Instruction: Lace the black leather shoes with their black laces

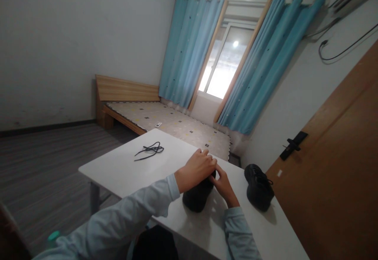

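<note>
A black shoe rests on the white table right in front of me, its near end showing below my wrists. My left hand reaches across the top of it with curled fingers at its far part. From the other side my right hand grips the same area, its fingertips meeting the left ones. Both hands look closed on the shoe; they hide its upper, and whether they also hold a lace cannot be seen. Loose on the table to the left lies a black shoelace. The second black shoe, with its lace in, stands at the right edge.
Beyond the table is a bed with a patterned mattress and a small white tag. Blue curtains hang at the window. A wooden door with a black handle is close on the right. A green cap shows low left.
</note>
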A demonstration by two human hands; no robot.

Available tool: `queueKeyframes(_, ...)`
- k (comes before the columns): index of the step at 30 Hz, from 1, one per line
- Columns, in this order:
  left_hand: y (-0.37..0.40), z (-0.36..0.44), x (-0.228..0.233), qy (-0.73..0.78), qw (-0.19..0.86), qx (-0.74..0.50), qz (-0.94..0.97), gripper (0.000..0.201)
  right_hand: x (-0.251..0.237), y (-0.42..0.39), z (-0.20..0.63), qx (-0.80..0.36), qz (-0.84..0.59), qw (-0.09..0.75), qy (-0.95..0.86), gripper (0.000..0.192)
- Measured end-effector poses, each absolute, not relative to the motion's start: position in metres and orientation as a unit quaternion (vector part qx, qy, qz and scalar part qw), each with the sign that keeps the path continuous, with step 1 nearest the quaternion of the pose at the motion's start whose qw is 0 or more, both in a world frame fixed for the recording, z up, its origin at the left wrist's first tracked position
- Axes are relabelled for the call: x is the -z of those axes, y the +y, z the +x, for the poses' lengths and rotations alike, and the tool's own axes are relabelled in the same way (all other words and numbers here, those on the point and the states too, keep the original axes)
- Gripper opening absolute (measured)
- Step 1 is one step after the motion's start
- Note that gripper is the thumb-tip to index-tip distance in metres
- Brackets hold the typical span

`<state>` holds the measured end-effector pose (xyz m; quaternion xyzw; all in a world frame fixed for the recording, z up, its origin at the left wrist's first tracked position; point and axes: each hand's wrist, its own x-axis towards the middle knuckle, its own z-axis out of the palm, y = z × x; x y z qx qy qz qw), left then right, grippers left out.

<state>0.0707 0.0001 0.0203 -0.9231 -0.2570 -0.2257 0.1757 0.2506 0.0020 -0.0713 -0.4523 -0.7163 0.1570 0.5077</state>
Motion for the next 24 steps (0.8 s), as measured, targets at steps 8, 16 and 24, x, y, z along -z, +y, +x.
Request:
queueKeyframes(8,-0.021,0.054,-0.010,-0.245,0.137,0.257,-0.925,0.036,0.065,-0.004,0.242,-0.120,-0.452,0.509,-0.723,0.026)
queueKeyframes(16,-0.026,0.044,-0.007,-0.233,0.186,0.274,-0.914,0.008,0.064,-0.005,0.243,-0.101,-0.454,0.491,-0.737,0.025)
queueKeyframes(24,-0.012,0.047,-0.023,-0.320,0.122,0.313,-0.886,0.007,0.065,-0.004,0.244,-0.084,-0.474,0.487,-0.728,0.025)
